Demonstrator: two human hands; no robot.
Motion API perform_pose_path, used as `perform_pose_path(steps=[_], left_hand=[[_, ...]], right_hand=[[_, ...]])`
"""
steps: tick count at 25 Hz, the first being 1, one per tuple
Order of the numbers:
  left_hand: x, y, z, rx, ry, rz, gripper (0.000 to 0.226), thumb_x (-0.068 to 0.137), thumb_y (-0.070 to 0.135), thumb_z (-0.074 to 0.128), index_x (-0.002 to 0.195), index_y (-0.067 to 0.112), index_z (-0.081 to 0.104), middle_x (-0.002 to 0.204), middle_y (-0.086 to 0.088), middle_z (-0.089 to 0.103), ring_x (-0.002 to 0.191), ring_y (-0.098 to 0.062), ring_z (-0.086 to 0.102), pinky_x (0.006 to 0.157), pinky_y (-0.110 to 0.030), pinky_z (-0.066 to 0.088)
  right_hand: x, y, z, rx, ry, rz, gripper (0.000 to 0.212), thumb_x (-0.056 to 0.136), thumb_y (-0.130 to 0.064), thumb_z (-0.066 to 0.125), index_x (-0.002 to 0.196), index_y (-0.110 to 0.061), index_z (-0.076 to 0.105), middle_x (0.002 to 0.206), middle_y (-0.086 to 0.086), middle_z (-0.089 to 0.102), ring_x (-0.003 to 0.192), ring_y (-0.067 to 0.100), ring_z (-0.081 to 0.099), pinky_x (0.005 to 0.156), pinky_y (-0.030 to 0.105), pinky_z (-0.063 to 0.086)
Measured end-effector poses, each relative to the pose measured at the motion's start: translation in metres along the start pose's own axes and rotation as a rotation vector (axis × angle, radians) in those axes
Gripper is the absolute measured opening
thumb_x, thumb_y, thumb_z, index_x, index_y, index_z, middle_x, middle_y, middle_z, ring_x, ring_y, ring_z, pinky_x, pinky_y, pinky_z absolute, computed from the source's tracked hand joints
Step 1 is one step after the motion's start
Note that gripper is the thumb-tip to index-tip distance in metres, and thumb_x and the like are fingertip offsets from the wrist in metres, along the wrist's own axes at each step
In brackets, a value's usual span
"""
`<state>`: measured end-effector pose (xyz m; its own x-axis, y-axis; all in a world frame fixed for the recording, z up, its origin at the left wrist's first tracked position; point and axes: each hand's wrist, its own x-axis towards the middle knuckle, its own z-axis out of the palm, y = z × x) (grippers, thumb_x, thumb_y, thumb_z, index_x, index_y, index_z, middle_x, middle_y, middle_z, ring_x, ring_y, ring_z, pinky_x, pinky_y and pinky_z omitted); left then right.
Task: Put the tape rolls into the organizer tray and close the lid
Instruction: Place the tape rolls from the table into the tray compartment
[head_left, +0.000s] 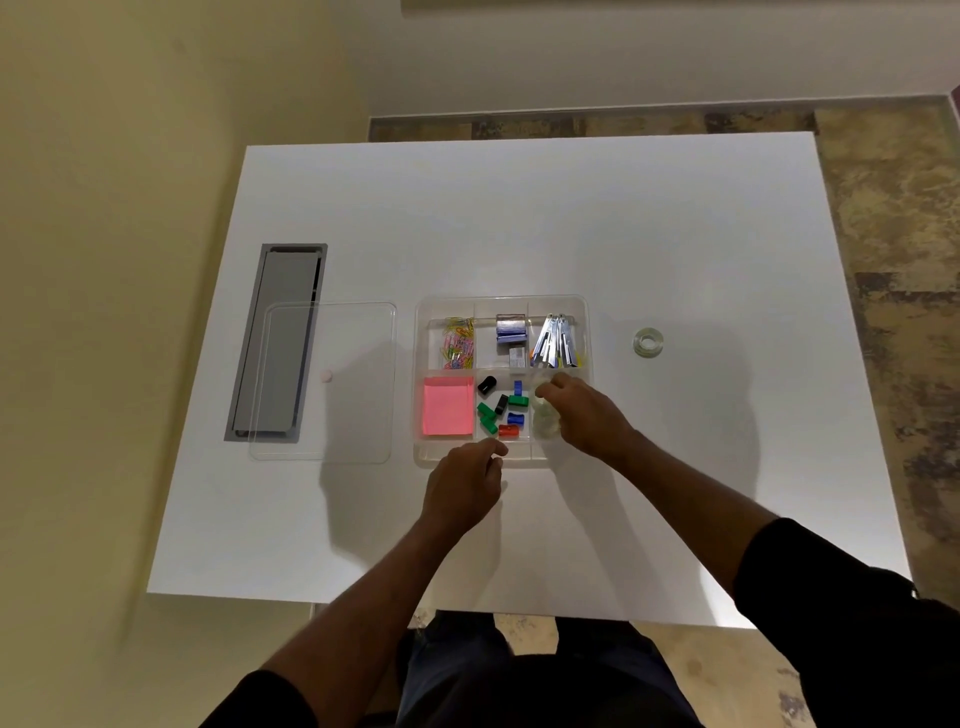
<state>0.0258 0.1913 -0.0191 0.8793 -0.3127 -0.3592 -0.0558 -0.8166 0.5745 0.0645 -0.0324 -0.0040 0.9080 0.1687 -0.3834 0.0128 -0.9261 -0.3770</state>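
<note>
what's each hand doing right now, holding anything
Left hand: loosely curled at the organizer tray front edge, holding nothing visible.
Right hand: over the near-right compartment, fingers on clear tape rolls.

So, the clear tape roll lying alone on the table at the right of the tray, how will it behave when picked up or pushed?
The tape roll lies flat on the table, so it probably stays put; set on edge, the ring would likely roll. It looks small and hollow, probably light. Its glossy surface may be slightly slippery.

One organizer tray (422, 364), six compartments. One clear lid (332, 447) left of it. One tape roll (648, 342) right of it; more inside under a hand, count unclear. One pink note pad (447, 406).
</note>
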Motion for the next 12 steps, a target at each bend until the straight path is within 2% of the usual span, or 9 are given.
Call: perform_pose_path(steps=[3,5,7,9,12], left_hand=[[0.001,0.0,-0.001,0.003,-0.012,-0.008,0.027,0.106,0.019,0.061,0.13,0.017,0.073,0.113,-0.008,0.082,0.092,-0.021,0.075,0.081,-0.038,0.064],[0.003,0.0,0.0,0.008,-0.016,-0.011,0.027,0.106,0.02,0.06,0.129,0.018,0.074,0.111,-0.007,0.082,0.091,-0.021,0.074,0.08,-0.038,0.063],[0.005,0.001,0.001,0.023,-0.017,-0.01,0.027,0.106,0.021,0.06,0.128,0.019,0.074,0.109,-0.007,0.082,0.087,-0.019,0.072,0.075,-0.033,0.059],[0.007,0.0,0.003,0.035,-0.017,-0.012,0.027,0.106,0.021,0.06,0.128,0.019,0.074,0.111,-0.007,0.081,0.09,-0.02,0.073,0.077,-0.034,0.06],[0.01,0.003,0.003,0.054,0.002,-0.014,0.026,0.105,0.021,0.06,0.127,0.019,0.075,0.116,-0.005,0.081,0.098,-0.021,0.074,0.082,-0.041,0.064]], right_hand=[[-0.003,0.014,-0.008,0.139,0.084,0.037,0.045,0.093,0.005,0.074,0.136,-0.007,0.068,0.139,0.015,0.067,0.118,0.032,0.071,0.097,0.035,0.061],[-0.005,0.029,-0.015,0.255,0.206,0.101,0.04,0.092,0.013,0.069,0.129,-0.002,0.073,0.127,0.018,0.073,0.106,0.033,0.074,0.092,0.042,0.064],[-0.006,0.051,-0.021,0.372,0.358,0.231,0.034,0.09,0.013,0.072,0.122,0.002,0.076,0.118,0.022,0.074,0.1,0.037,0.075,0.092,0.046,0.062],[-0.006,0.075,-0.028,0.4,0.378,0.407,0.04,0.089,0.005,0.078,0.128,0.001,0.071,0.128,0.024,0.068,0.108,0.039,0.073,0.097,0.047,0.06],[-0.004,0.109,-0.033,0.306,0.186,0.578,0.075,0.084,-0.011,0.088,0.15,-0.007,0.051,0.151,0.024,0.046,0.137,0.045,0.054,0.111,0.052,0.053]])
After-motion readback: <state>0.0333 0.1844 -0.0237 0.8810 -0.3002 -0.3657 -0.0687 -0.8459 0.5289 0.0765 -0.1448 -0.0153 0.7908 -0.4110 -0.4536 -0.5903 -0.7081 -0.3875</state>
